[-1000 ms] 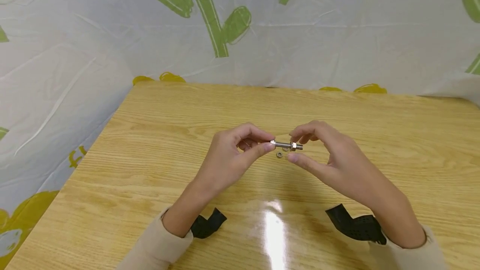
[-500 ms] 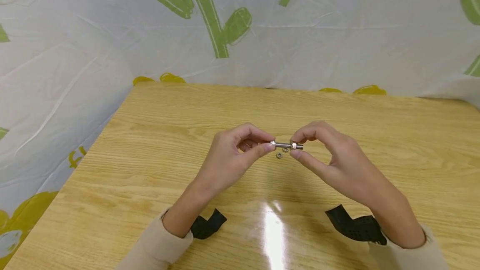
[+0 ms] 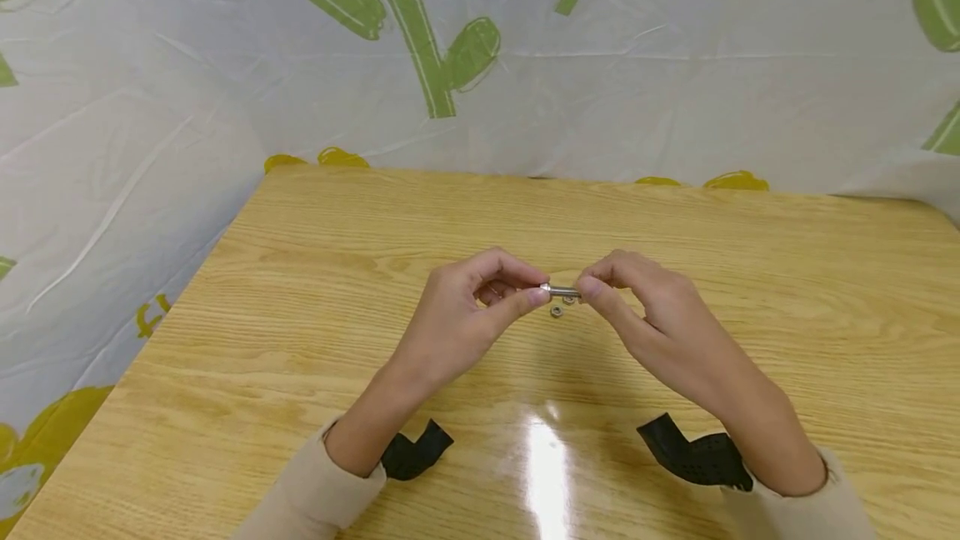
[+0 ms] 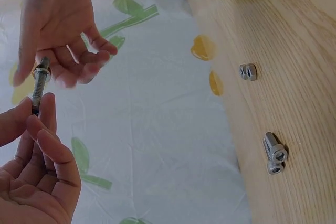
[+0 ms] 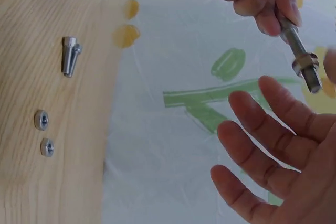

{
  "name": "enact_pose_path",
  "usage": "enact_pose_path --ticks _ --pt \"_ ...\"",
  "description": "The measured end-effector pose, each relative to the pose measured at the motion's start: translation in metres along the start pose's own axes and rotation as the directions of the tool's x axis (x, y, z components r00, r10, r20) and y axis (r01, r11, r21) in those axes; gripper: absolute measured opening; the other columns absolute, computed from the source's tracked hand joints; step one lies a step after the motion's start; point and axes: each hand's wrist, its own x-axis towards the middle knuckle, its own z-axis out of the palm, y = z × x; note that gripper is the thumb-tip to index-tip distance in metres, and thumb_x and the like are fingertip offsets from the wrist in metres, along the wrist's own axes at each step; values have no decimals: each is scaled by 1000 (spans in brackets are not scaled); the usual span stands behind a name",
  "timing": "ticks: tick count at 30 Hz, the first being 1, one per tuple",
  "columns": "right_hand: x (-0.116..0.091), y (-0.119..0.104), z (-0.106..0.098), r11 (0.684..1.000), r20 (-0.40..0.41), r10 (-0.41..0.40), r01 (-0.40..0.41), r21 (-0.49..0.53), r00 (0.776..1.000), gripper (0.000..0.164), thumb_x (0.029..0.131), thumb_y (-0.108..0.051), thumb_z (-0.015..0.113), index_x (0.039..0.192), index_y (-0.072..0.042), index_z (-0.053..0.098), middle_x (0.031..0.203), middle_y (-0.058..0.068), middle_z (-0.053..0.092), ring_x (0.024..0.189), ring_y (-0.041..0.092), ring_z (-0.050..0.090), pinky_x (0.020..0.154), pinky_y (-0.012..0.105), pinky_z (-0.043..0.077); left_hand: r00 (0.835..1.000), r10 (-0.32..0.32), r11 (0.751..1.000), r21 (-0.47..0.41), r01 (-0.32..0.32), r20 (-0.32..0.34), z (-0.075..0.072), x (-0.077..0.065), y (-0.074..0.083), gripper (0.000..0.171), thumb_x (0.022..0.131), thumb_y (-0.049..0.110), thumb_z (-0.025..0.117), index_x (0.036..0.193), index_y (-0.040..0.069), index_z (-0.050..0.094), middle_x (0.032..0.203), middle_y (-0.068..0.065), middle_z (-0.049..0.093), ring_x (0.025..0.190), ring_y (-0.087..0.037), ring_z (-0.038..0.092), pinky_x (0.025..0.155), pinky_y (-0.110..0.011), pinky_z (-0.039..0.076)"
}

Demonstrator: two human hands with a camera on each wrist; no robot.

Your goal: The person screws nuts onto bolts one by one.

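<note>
My left hand (image 3: 472, 307) pinches the head end of a silver bolt (image 3: 562, 291) between thumb and fingers, above the table. The bolt points toward my right hand (image 3: 652, 315), and a hex nut (image 5: 305, 64) sits round its shank near the free end. My right thumb and index finger lie on either side of the nut. Both wrist views show gaps between them and the nut, with the other fingers spread loosely. In the head view, the right thumb and fingers hide the nut and the bolt's tip.
Two loose nuts (image 5: 44, 132) lie on the wooden table (image 3: 337, 223) below the bolt. Nearby, two socket-head bolts (image 4: 274, 153) rest together, seen only in the wrist views. A white curtain (image 3: 600, 90) with green and yellow plant prints hangs behind the table.
My right thumb and fingers were apart, came together on the nut, and now cover the bolt's end from above. The right hand has shifted slightly left. The left hand keeps its pinch.
</note>
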Motion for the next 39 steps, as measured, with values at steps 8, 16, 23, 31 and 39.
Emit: enact_pose_path --ticks 8,16,23,31,39 --pt "0 3 -5 994 -25 -112 113 10 993 41 83 -14 71 119 -15 51 106 -9 58 95 7 53 85 20 40 1000 11 1000 16 -10 -7 0 0 -2 10 86 17 67 95 14 68 86 3 69 66 -12 57 57 -23 48" --pt "-1 5 -5 966 -86 -253 256 27 964 34 77 2 71 104 -15 58 101 -10 58 94 3 54 86 11 41 1000 -9 1000 11 9 1 1 0 -1 10 86 18 67 95 15 68 86 4 68 67 -12 59 57 -24 48" --pt "-1 5 -5 973 -61 -225 227 29 972 25 83 -3 68 101 -19 59 100 -12 59 94 3 55 84 13 41 1000 8 1000 20 -8 -6 1 0 -1 10 86 19 67 95 14 68 85 4 68 65 -12 57 57 -23 47" --pt "0 5 -3 990 -13 -137 137 35 991 15 96 -11 51 90 -22 60 91 -13 59 85 3 50 75 21 42 1000 -6 1000 5 6 13 1 0 -1 11 86 19 67 96 15 68 88 4 68 68 -12 59 58 -24 47" --pt "-1 2 -8 999 27 -41 41 6 999 19 92 -22 59 111 -17 56 102 -7 60 95 11 54 77 31 45 1000 11 1000 18 -11 -2 1 0 0 10 87 18 67 95 13 68 86 3 68 67 -12 58 58 -24 48"
